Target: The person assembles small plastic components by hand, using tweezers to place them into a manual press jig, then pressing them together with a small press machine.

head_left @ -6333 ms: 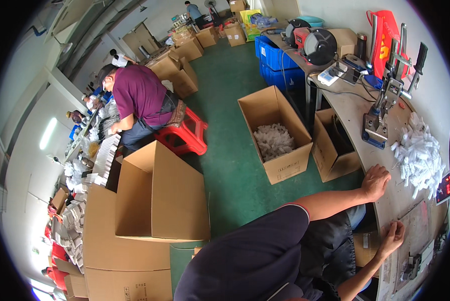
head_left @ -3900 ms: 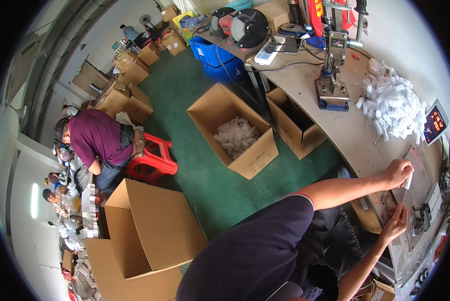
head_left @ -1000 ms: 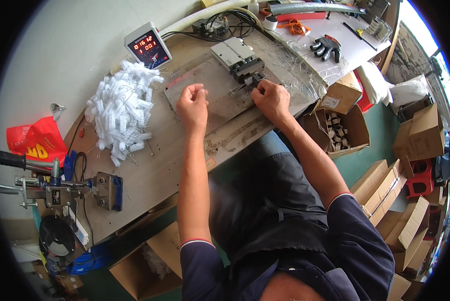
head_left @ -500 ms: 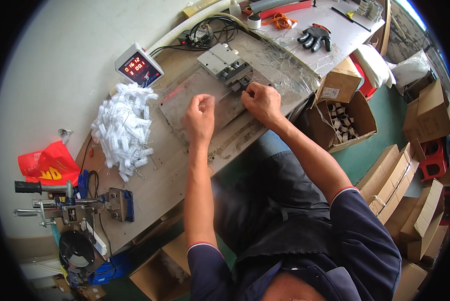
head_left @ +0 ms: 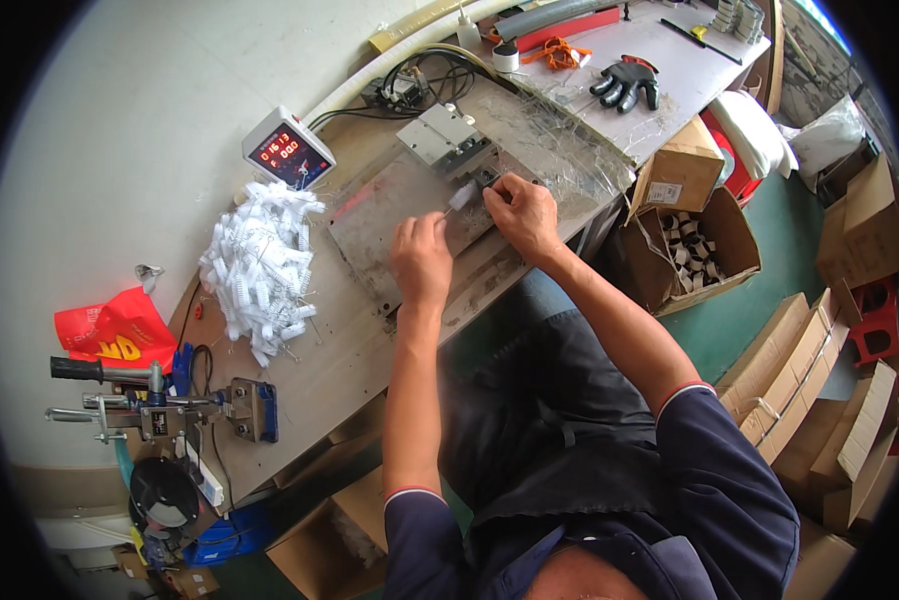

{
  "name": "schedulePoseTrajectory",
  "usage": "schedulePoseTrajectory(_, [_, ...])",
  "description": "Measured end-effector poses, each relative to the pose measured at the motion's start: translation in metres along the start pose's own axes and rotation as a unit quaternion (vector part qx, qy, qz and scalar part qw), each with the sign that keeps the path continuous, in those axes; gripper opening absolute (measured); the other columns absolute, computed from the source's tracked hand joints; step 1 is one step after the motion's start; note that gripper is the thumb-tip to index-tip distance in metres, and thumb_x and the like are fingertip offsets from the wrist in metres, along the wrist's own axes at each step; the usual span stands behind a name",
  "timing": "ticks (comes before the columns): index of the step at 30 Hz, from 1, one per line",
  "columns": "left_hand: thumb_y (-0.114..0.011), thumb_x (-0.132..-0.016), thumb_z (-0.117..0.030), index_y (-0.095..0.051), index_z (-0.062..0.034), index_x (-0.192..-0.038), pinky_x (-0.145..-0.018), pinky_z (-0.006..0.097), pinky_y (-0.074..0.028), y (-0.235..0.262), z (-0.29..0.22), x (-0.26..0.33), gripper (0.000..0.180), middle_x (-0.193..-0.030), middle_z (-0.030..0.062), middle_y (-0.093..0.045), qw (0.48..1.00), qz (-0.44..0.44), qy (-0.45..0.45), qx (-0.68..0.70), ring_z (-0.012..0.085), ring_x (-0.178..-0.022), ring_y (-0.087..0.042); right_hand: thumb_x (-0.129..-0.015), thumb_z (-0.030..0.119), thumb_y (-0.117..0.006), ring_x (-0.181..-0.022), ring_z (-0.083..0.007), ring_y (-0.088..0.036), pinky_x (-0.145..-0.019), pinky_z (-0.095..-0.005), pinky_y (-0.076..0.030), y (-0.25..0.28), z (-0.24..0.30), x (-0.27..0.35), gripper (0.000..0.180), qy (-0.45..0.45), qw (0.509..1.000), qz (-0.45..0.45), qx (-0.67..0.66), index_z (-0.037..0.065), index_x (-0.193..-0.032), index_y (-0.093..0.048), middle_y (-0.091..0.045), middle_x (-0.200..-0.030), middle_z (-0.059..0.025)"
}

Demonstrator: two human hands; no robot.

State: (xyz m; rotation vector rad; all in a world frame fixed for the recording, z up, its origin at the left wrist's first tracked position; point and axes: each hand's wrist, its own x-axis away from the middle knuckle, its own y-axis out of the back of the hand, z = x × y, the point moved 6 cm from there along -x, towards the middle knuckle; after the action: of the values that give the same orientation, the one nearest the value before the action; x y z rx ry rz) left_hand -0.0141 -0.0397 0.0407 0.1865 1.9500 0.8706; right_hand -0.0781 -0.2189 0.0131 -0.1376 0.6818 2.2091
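Note:
A small white bristle brush (head_left: 462, 195) with a thin wire stem is pinched in my left hand (head_left: 422, 262), its bristle end pointing toward the small metal clamping machine (head_left: 447, 140). My right hand (head_left: 525, 217) is closed at the front jaw of that machine, to the right of the brush; its fingertips hide whatever they grip there. Beneath both hands lies the machine's flat metal base plate (head_left: 384, 210). To the left, a tangled heap of white brushes (head_left: 259, 270) with wire stems is piled on the workbench (head_left: 334, 355).
A digital counter box (head_left: 289, 150) stands behind the heap. At the left edge are a lever-handled bench fixture (head_left: 169, 410) and a red bag (head_left: 114, 330). A black glove (head_left: 626, 84) lies at the back right. An open carton (head_left: 704, 275) of small parts stands right of the bench.
A white brush now shows in my left hand, which has moved right, closer to the machine. My right hand stays at the jaw. The counter's lit display has changed, and the view has shifted slightly.

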Motion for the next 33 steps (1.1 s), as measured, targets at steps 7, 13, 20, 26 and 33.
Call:
schedulePoseTrajectory(7, [-0.072, -0.094, -0.01, -0.07, -0.0076, -0.1, -0.072, 0.041, -0.054, 0.021, 0.006, 0.007, 0.008, -0.09, 0.0083, -0.072, 0.996, -0.08, 0.04, 0.03, 0.0295, -0.081, -0.069, -0.091, 0.011, -0.069, -0.07, -0.0064, -0.056, -0.063, -0.0259, -0.047, -0.002, -0.002, 0.002, 0.018, -0.011, 0.984, 0.038, -0.173, -0.003, -0.102, -0.071, -0.066, -0.075, -0.0012])
schedulePoseTrajectory(13, [-0.073, -0.093, -0.009, -0.071, -0.0091, -0.099, -0.07, 0.039, -0.055, 0.017, 0.003, 0.006, 0.007, -0.087, 0.0069, -0.073, 0.996, -0.067, 0.03, 0.043, 0.0278, -0.08, -0.07, -0.087, 0.021, -0.073, -0.068, -0.0129, -0.061, -0.067, -0.0311, -0.052, 0.001, 0.005, 0.004, 0.026, 0.014, 0.974, 0.091, -0.205, 0.002, -0.104, -0.075, -0.074, -0.08, -0.0096])
schedulePoseTrajectory(20, [-0.073, -0.09, -0.005, -0.072, -0.0092, -0.096, -0.071, 0.039, -0.055, 0.022, 0.0, 0.005, 0.008, -0.089, 0.0081, -0.073, 0.998, -0.039, -0.005, 0.047, 0.029, -0.083, -0.07, -0.093, 0.017, -0.073, -0.074, -0.0061, -0.056, -0.066, -0.0276, -0.048, -0.021, -0.006, 0.002, 0.02, -0.014, 0.958, 0.124, -0.256, -0.002, -0.098, -0.074, -0.068, -0.078, -0.0031])
schedulePoseTrajectory(26, [-0.074, -0.084, -0.002, -0.071, -0.0104, -0.096, -0.069, 0.041, -0.056, 0.014, -0.004, 0.005, 0.015, -0.086, 0.0076, -0.071, 0.997, -0.034, -0.025, 0.066, 0.0288, -0.082, -0.07, -0.1, 0.03, -0.069, -0.061, -0.0049, -0.052, -0.055, -0.0238, -0.039, -0.005, 0.002, 0.002, 0.028, -0.061, 0.949, 0.167, -0.259, 0.005, -0.088, -0.072, -0.062, -0.071, 0.0026])
schedulePoseTrajectory(33, [-0.073, -0.082, 0.0, -0.068, -0.0102, -0.094, -0.07, 0.038, -0.057, 0.021, -0.011, 0.01, 0.016, -0.085, 0.0038, -0.072, 0.997, -0.033, -0.051, 0.037, 0.0249, -0.081, -0.069, -0.101, 0.027, -0.069, -0.056, -0.0037, -0.051, -0.052, -0.0215, -0.04, -0.016, 0.002, 0.005, 0.024, -0.047, 0.952, 0.197, -0.23, 0.004, -0.094, -0.072, -0.063, -0.07, 0.0021])
